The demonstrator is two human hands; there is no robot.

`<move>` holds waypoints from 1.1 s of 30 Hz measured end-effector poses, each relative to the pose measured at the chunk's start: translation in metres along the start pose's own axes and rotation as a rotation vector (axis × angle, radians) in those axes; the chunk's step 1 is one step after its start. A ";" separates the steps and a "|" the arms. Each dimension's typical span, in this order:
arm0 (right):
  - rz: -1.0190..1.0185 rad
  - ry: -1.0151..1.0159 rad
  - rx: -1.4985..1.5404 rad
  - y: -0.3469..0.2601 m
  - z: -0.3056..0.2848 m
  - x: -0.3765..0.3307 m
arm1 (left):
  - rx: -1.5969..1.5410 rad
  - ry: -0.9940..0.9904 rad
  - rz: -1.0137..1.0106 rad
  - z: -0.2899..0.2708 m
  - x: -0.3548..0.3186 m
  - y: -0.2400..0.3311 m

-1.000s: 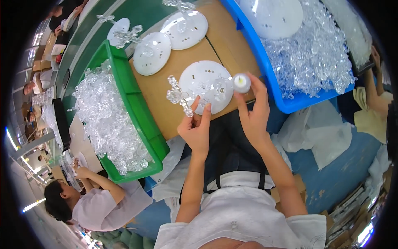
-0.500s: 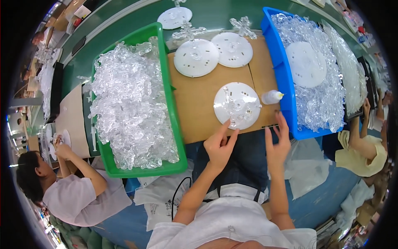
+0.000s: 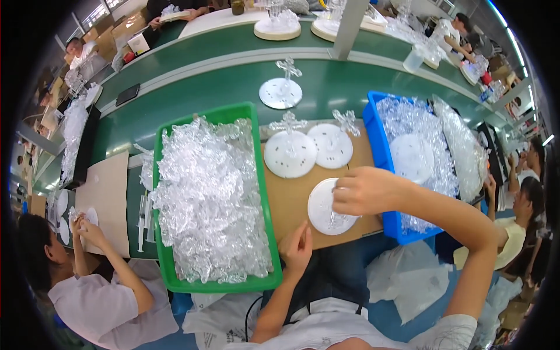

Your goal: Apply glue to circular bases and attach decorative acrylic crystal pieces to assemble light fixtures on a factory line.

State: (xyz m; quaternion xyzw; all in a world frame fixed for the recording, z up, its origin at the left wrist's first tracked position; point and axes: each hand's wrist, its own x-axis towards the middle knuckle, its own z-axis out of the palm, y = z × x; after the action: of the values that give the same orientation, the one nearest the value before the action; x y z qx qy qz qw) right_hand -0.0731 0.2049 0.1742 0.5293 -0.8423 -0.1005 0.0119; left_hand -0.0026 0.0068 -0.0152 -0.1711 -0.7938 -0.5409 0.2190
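A round white disc (image 3: 318, 213) lies on the cardboard in front of me, with a clear plastic piece (image 3: 337, 221) on it. My right hand (image 3: 370, 191) reaches across from the right over the disc's upper right part. Its fingers are curled downward and closed, and whatever they hold is hidden. My left hand (image 3: 296, 249) is just off the disc's lower left edge, its fingertips drawn together; I cannot make out anything between them. Behind stand two white discs, one on the left (image 3: 286, 157) and one on the right (image 3: 333, 153), each with a clear cross-shaped piece upright on it.
At left is a green bin (image 3: 269, 233) heaped with clear plastic pieces. A blue bin (image 3: 380, 140) at right holds more, with a white disc (image 3: 413, 157) on top. Another disc (image 3: 280, 96) stands farther back on the green bench (image 3: 210, 99). Co-workers sit on both sides.
My right hand has swung from the cardboard's front edge up over the disc. The left hand has drawn back from the clear piece. The white bottle is now out of sight. The view has tilted up.
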 end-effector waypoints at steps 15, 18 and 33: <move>0.987 -0.020 0.052 0.369 0.041 -0.104 | 0.113 -0.015 -0.053 0.002 0.009 0.002; 1.084 -0.178 0.090 0.387 0.113 -0.116 | 0.160 0.014 -0.059 0.009 0.006 0.000; 0.977 -0.157 0.474 0.341 0.090 0.002 | 0.228 -0.026 -0.075 0.007 0.008 0.007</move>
State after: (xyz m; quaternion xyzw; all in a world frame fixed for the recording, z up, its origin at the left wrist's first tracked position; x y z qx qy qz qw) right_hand -0.3884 0.3604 0.1480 0.0555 -0.9881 0.0703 -0.1253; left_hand -0.0069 0.0158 -0.0072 -0.1222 -0.8588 -0.4526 0.2065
